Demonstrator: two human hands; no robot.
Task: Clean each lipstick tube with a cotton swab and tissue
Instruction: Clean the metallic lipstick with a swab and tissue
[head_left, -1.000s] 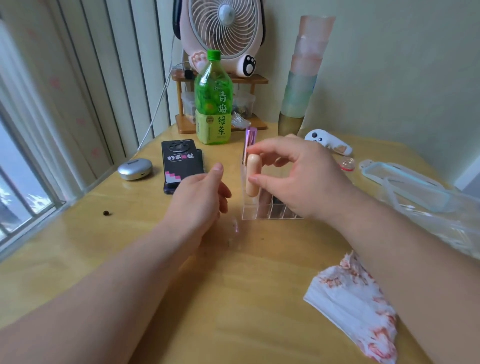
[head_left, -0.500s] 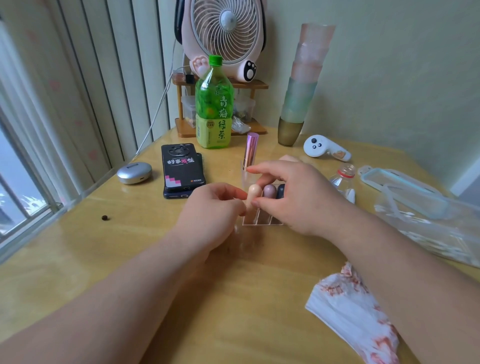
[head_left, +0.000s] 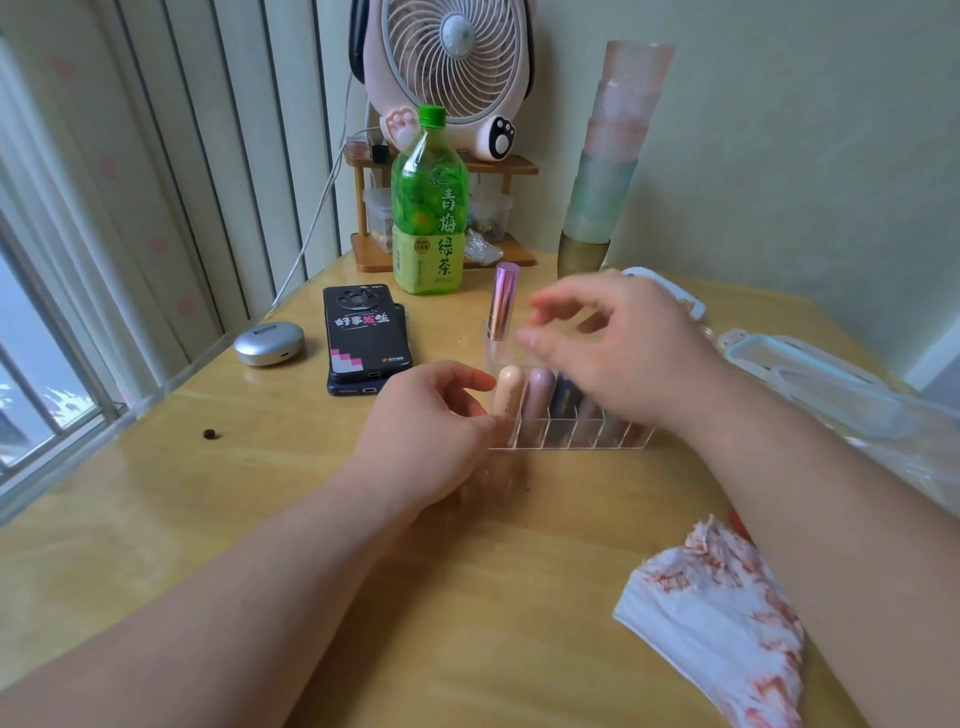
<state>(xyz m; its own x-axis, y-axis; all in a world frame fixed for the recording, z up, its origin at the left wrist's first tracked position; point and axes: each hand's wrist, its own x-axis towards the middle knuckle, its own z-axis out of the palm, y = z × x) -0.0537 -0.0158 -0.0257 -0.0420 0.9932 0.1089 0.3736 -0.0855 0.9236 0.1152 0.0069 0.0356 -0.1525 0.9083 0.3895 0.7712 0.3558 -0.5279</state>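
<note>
A clear acrylic organizer (head_left: 571, 439) stands mid-table with several lipstick tubes in its slots. A peach tube (head_left: 508, 395) fills the leftmost front slot, a mauve tube (head_left: 537, 400) is beside it, and a tall pink metallic tube (head_left: 503, 306) rises from the back row. My left hand (head_left: 426, 436) grips the organizer's left end, thumb tip against the peach tube. My right hand (head_left: 618, 348) hovers blurred just above the organizer, fingers loosely curled and holding nothing. A crumpled tissue with red stains (head_left: 717, 623) lies near the front right. No cotton swab shows.
Behind the organizer are a black phone (head_left: 363, 332), a green tea bottle (head_left: 428, 218), a silver earbud case (head_left: 269, 343), a fan (head_left: 452, 67) on a wooden rack and stacked cups (head_left: 608, 171). A clear plastic box (head_left: 810, 374) sits right. The window is left.
My right hand lowered the peach tube into the leftmost slot, let go and lifted away. My left hand moved in to the organizer's left end.
</note>
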